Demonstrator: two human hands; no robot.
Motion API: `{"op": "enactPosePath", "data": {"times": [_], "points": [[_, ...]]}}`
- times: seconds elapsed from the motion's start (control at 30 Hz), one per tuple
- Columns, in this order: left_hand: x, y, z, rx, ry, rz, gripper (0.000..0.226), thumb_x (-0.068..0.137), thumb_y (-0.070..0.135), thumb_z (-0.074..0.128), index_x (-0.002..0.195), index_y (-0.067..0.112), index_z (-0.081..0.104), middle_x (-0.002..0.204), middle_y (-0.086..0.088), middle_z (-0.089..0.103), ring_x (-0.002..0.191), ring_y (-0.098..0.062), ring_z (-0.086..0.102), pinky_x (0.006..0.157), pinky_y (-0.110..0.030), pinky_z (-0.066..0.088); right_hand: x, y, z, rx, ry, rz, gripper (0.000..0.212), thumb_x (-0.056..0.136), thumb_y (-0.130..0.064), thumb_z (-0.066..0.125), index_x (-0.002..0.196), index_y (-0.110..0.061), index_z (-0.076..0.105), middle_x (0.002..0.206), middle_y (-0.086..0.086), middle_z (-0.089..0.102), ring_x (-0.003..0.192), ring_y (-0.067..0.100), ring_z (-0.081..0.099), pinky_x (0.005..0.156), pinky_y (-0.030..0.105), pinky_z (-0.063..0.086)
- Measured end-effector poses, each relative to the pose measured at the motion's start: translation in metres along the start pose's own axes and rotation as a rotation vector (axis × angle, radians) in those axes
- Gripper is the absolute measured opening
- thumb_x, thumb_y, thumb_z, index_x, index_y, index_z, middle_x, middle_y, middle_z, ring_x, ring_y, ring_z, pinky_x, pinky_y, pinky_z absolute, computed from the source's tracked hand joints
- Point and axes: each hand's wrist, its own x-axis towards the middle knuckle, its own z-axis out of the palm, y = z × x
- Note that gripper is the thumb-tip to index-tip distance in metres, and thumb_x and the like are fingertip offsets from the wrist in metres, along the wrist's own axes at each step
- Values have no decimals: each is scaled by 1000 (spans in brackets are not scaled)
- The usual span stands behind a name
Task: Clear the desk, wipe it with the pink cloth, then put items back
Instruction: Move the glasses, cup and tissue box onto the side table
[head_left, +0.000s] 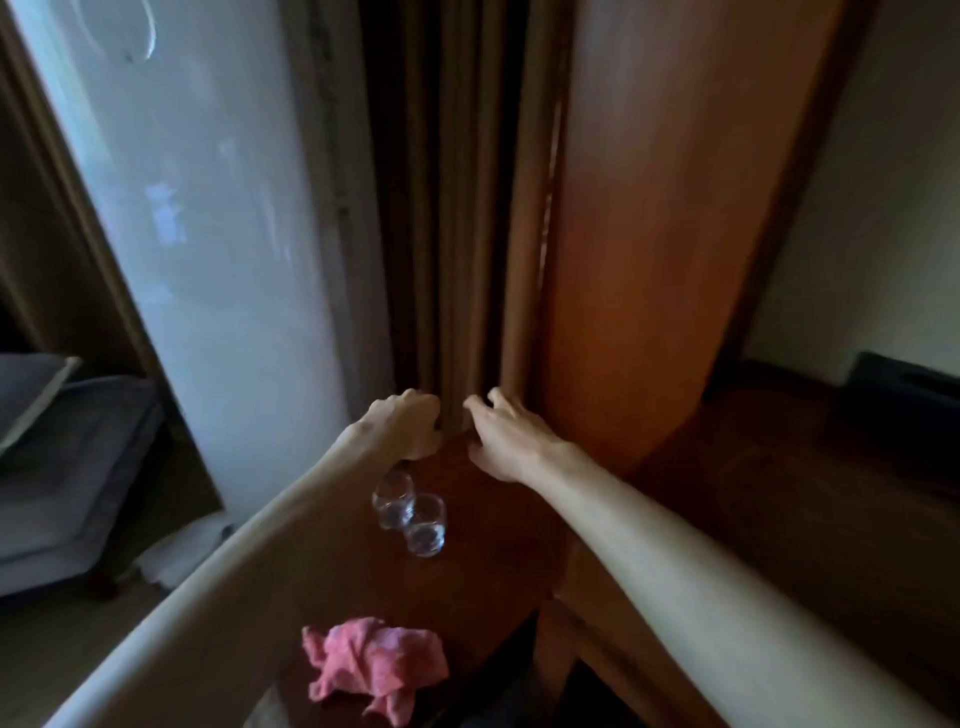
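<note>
I see both hands at the desk's (467, 582) far end, left hand (410, 426) curled and right hand (506, 436) loosely spread on brown curtain folds (467, 260), pink cloth (374, 665) crumpled well behind, untouched, near two glasses (410, 514).

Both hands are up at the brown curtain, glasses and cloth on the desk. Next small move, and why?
Probably bring the right hand down to the nearer clear glass tumbler. Two tumblers stand touching on the dark wooden desk, so it isn't cleared, and the crumpled pink cloth lies unused. The left hand grips a fold of the brown curtain; the right looks empty.
</note>
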Motion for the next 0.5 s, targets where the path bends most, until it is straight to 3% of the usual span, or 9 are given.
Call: {"op": "enactPosePath", "data": {"times": [0.13, 0.23, 0.33, 0.43, 0.5], "points": [[-50, 82, -42, -69, 200, 155, 29, 90, 43, 56, 110, 24, 62, 118, -1, 61, 105, -32, 66, 75, -39, 50, -81, 44, -73, -47, 113, 16, 54, 99, -33, 58, 147, -20, 37, 145, 13, 37, 133, 40, 44, 101, 51, 47], [-89, 157, -64, -133, 296, 261, 34, 90, 40, 57, 117, 22, 59, 121, 0, 58, 109, -30, 63, 72, -38, 46, -153, 88, -118, -51, 175, 114, 62, 99, -35, 59, 153, -26, 30, 156, 10, 29, 136, 38, 45, 103, 48, 47], [-127, 233, -74, -243, 379, 346, 40, 90, 43, 59, 124, 20, 57, 124, 1, 58, 110, -32, 63, 77, -42, 51, -230, 136, -148, -78, 255, 209, 64, 98, -37, 61, 153, -29, 30, 150, 5, 35, 131, 33, 49, 96, 47, 51], [-156, 305, -68, -349, 409, 473, 43, 89, 41, 56, 128, 24, 57, 122, 2, 58, 108, -31, 64, 77, -41, 51, -306, 184, -169, -98, 320, 325, 62, 99, -44, 59, 153, -27, 33, 145, 4, 40, 130, 29, 50, 95, 43, 50], [-170, 354, -64, -389, 385, 558, 53, 90, 42, 57, 140, 25, 53, 132, 2, 56, 114, -29, 62, 86, -44, 53, -354, 222, -179, -106, 368, 407, 60, 98, -42, 61, 151, -26, 38, 142, 5, 44, 130, 28, 50, 98, 42, 48]]}}
